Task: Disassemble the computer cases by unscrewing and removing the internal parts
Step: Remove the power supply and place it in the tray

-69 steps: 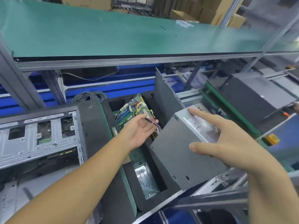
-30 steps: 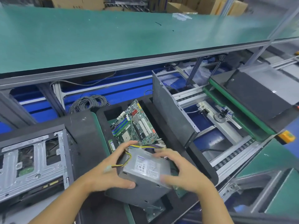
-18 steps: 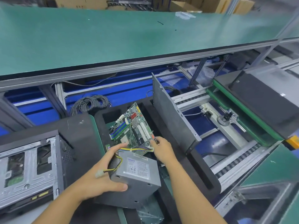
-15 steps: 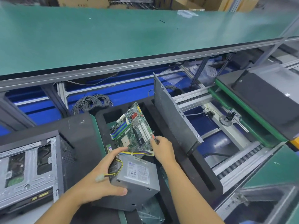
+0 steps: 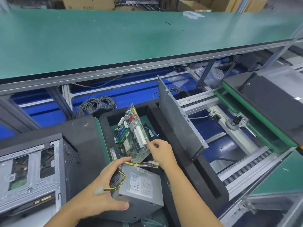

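two hands on a power supply and a motherboard over a foam tray

a grey metal power supply sits low in the middle of the view, its label facing up, at the near end of a black foam tray. the left hand grasps it, with the fingers curled over its far top edge and the thumb pressed along its near side. a bundle of yellow and purple wires runs across the top of the unit, and a white connector on yellow and black wires lies across the back of that hand.

just beyond, a green motherboard stands tilted on edge in the tray's recess. the right hand is closed in a pinch on the board's right edge.

a grey side panel stands upright in the tray to the right of the board. to the left sits an open computer case with its bare metal frame showing. behind the tray lies a coil of grey cables on a blue surface. a roller conveyor runs along the right. above everything stretches a long green tabletop, with cardboard boxes behind it.
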`<state>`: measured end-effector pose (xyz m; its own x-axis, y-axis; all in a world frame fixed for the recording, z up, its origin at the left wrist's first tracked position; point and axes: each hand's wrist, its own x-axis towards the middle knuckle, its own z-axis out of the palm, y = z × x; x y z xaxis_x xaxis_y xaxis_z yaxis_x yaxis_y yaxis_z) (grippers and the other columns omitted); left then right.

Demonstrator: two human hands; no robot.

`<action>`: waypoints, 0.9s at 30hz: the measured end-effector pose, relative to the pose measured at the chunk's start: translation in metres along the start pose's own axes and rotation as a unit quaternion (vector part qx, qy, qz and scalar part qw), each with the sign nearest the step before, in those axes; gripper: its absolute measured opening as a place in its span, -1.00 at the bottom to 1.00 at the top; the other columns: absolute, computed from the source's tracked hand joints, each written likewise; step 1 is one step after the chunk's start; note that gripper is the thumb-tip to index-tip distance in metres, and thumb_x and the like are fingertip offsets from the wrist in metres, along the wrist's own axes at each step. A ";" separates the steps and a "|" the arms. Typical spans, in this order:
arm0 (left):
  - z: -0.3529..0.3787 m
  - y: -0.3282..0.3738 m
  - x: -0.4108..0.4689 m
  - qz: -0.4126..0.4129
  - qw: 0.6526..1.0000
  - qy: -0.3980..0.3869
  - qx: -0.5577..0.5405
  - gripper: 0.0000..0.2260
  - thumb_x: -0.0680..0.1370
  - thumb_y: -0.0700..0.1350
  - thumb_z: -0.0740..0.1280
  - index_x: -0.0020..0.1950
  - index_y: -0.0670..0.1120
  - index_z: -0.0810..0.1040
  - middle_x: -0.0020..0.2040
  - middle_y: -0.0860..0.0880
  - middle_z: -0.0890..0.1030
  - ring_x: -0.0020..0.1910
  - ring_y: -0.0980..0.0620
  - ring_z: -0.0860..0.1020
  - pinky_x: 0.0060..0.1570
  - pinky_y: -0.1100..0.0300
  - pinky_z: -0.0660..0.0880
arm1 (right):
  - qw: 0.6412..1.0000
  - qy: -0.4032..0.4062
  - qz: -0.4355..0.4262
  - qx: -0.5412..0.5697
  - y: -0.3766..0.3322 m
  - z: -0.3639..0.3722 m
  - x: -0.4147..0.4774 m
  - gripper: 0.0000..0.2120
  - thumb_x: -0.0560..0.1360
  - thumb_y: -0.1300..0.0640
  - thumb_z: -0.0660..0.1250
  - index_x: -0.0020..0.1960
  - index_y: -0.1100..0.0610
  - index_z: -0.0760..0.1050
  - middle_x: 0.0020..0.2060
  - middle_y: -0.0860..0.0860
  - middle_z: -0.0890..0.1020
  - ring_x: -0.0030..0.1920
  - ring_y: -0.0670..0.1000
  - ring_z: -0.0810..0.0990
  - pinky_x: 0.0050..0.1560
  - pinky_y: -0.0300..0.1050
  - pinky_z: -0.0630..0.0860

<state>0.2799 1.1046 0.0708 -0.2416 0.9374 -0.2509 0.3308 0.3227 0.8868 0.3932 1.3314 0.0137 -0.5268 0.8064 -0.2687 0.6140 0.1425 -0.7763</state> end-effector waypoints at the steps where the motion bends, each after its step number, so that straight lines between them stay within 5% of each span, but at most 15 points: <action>1: 0.000 0.000 -0.001 0.001 1.000 0.003 -0.003 0.05 0.21 0.11 0.65 0.52 0.41 0.08 0.51 0.38 0.22 0.49 0.30 0.23 0.49 0.10 0.25 | 1.000 -0.001 0.010 -0.002 0.003 -0.003 0.003 -0.76 0.56 -0.07 0.32 -0.22 -0.02 0.61 -0.47 -0.15 0.56 -0.40 -0.18 0.47 -0.37 -0.32 0.37; 6: -0.002 -0.007 -0.006 -0.003 0.999 0.018 -0.047 0.04 0.23 -0.04 0.65 0.52 0.37 0.12 0.40 0.14 0.47 0.31 0.21 0.46 0.32 0.13 0.42 | 0.999 -0.016 0.048 0.003 0.019 -0.018 0.014 -0.56 0.49 -0.17 0.26 -0.09 0.20 0.64 -0.40 -0.04 0.54 -0.31 -0.02 0.50 -0.23 -0.12 0.39; 10: -0.001 -0.011 -0.005 0.008 0.996 0.055 -0.075 0.05 0.23 -0.09 0.64 0.54 0.33 0.12 0.36 0.23 0.47 0.25 0.24 0.51 0.16 0.40 0.44 | 0.998 -0.013 0.068 0.011 0.025 -0.021 0.019 -0.51 0.50 -0.18 0.29 -0.08 0.30 0.56 -0.39 0.03 0.42 -0.34 -0.01 0.35 -0.25 -0.11 0.27; 14: -0.004 -0.015 -0.004 0.011 0.990 0.087 -0.110 0.06 0.22 -0.13 0.65 0.55 0.30 0.13 0.37 0.22 0.47 0.28 0.20 0.52 0.19 0.29 0.46 | 0.995 -0.007 0.093 -0.039 0.020 -0.026 0.032 -0.60 0.49 -0.11 0.31 -0.40 0.10 0.35 -0.45 -0.02 0.39 -0.37 0.03 0.33 -0.29 -0.08 0.24; 18: -0.008 -0.018 -0.008 0.010 0.987 0.096 -0.127 0.06 0.25 -0.16 0.66 0.55 0.29 0.12 0.35 0.15 0.52 0.24 0.13 0.57 0.15 0.25 0.50 | 0.997 -0.002 0.062 -0.051 0.003 -0.031 0.053 -0.88 0.47 -0.05 0.31 -0.14 -0.03 0.57 -0.21 -0.16 0.65 -0.20 -0.12 0.56 -0.25 -0.16 0.40; 22: -0.005 -0.015 -0.011 -0.007 0.987 0.106 -0.121 0.06 0.23 -0.13 0.65 0.54 0.32 0.12 0.17 0.27 0.56 0.10 0.21 0.58 0.08 0.30 0.46 | 0.997 -0.017 0.040 -0.065 -0.019 -0.024 0.075 -0.87 0.53 0.01 0.30 -0.04 -0.03 0.62 -0.22 -0.17 0.62 -0.21 -0.15 0.54 -0.18 -0.13 0.45; 24: -0.001 -0.013 -0.012 -0.010 0.987 0.103 -0.119 0.05 0.23 -0.14 0.64 0.54 0.32 0.14 0.14 0.30 0.55 0.08 0.25 0.56 0.04 0.40 0.43 | 0.996 -0.027 0.049 -0.075 -0.024 -0.018 0.085 -0.83 0.54 0.00 0.33 -0.15 0.04 0.62 -0.27 -0.12 0.59 -0.25 -0.05 0.53 -0.18 -0.11 0.44; 27: 0.006 -0.011 -0.013 -0.019 0.988 0.097 -0.119 0.02 0.25 -0.13 0.64 0.52 0.36 0.14 0.24 0.31 0.49 0.18 0.30 0.51 0.06 0.47 0.40 | 0.994 -0.022 0.061 -0.082 -0.030 -0.011 0.094 -0.66 0.52 0.02 0.34 -0.38 0.04 0.35 -0.46 -0.05 0.39 -0.38 0.02 0.35 -0.32 -0.09 0.34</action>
<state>0.2846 1.0894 0.0622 -0.4278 0.8751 -0.2263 0.1010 0.2951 0.9501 0.3318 1.4096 0.0182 -0.4649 0.7981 -0.3832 0.7614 0.1396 -0.6331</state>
